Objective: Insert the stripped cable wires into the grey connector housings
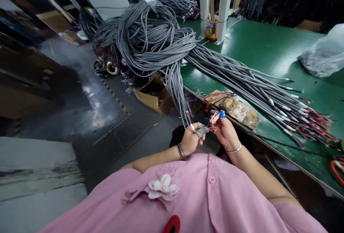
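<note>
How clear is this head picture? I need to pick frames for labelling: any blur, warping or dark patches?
Head view: the hands and grey cables are fairly sharp; the floor at left is smeared and dim; the green table edge slants and bows from lens distortion; the upper right background is nearly black.

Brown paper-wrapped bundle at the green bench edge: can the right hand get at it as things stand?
Probably yes. The brown paper-wrapped bundle lies at the green bench's near edge, just beyond the right hand, with nothing between them. But that hand is busy pinching thin coloured wires with the left hand.
</note>
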